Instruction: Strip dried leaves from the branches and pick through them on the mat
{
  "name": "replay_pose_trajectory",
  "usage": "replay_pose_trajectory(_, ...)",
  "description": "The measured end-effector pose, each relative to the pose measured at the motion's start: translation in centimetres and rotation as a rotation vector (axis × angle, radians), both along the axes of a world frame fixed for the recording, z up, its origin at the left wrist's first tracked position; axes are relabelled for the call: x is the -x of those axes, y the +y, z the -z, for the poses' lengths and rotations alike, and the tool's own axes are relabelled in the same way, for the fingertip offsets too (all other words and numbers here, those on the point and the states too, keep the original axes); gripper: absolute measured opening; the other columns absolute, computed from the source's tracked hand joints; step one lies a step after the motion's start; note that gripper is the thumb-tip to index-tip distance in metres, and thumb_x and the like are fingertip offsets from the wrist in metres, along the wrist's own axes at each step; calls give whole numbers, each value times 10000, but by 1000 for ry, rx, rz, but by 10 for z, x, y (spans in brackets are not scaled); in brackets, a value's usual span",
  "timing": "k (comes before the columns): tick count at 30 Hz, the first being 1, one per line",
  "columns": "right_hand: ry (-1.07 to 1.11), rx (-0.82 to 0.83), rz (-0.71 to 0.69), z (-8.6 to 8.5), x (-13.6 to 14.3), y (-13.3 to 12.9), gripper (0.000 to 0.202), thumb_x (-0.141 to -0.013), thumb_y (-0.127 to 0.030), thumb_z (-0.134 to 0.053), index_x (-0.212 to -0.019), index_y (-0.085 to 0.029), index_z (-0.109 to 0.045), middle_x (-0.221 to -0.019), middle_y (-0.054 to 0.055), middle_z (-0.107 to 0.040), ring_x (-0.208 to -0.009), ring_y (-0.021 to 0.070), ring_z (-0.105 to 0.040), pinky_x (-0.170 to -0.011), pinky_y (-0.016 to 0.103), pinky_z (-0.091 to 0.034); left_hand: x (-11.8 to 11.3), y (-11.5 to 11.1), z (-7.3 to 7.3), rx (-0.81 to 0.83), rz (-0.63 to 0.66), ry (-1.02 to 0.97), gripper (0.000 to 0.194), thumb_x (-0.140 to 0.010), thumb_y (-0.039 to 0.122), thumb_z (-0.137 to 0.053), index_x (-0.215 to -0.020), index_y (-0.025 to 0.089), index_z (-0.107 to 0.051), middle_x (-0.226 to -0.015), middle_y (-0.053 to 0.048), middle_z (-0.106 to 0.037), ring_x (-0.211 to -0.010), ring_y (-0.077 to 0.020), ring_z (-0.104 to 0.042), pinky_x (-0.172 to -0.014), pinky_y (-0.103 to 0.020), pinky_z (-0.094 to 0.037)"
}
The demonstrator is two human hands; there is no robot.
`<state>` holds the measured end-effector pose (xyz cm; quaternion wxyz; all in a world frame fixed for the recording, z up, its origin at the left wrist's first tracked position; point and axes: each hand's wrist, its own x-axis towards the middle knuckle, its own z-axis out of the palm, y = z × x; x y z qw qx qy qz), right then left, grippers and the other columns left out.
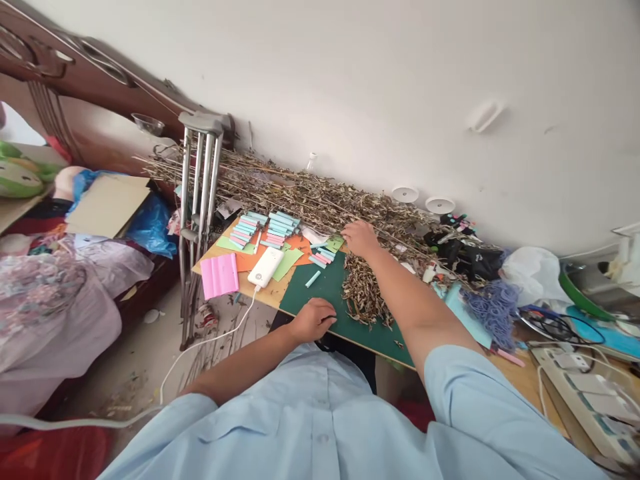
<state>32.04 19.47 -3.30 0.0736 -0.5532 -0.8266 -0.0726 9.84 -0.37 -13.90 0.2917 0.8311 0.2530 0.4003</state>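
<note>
My left hand (313,321) rests near the front edge of the green mat (320,293), its fingers curled together; whether anything is inside them is too small to tell. My right hand (361,239) reaches to the back of the mat, beside the dried plant stalks (310,193), with its fingertips hidden among leaves and paper. Below it lies a heap of dry leaves (365,293). A single light blue roll (313,279) sits on the mat, and a small stack of blue and pink rolls (322,256) is left of my right hand. More rolls (283,227) lie in piles at the left.
A white power bank (266,267) with a cable and a pink paper (220,275) lie on the table's left. Crutches (200,173) stand beside it. Purple strings (493,310), a power strip (585,400) and a white bag (533,273) are at the right.
</note>
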Motion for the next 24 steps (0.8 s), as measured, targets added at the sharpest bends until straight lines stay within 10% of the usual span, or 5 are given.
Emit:
replay_pose_trajectory(9, 107, -125, -52, 14, 1, -5, 287, -917, -148, -524, -993, -195, -797, -1145, 115, -767, -1226, 303, -546, -1086, 507, -318, -1, -1, 4, -20, 11, 19, 226, -988, 293, -584, -986, 139, -749, -969, -139, -765, -930, -229, -729, -881, -382, -575)
replay_pose_trajectory(16, 315, -279, -217, -17, -20, -25, 328, -922, -129, -461, -979, -181, -780, -1081, 119, -781, -1053, 262, -699, -959, 409, -534, -3, 1, 15, -32, 3, 25, 223, -981, 294, -597, -961, 137, -754, -959, -129, -768, -925, -222, -728, -883, -362, -578)
replay_pose_trajectory(24, 351, -346, 30, -61, -27, -43, 388, -976, -217, -453, -1247, -161, -725, -1169, 156, -760, -1062, 305, -711, -898, 437, -586, -2, 0, 9, -32, -1, 36, 216, -976, 286, -601, -949, 139, -757, -943, -130, -770, -922, -225, -729, -884, -357, -579)
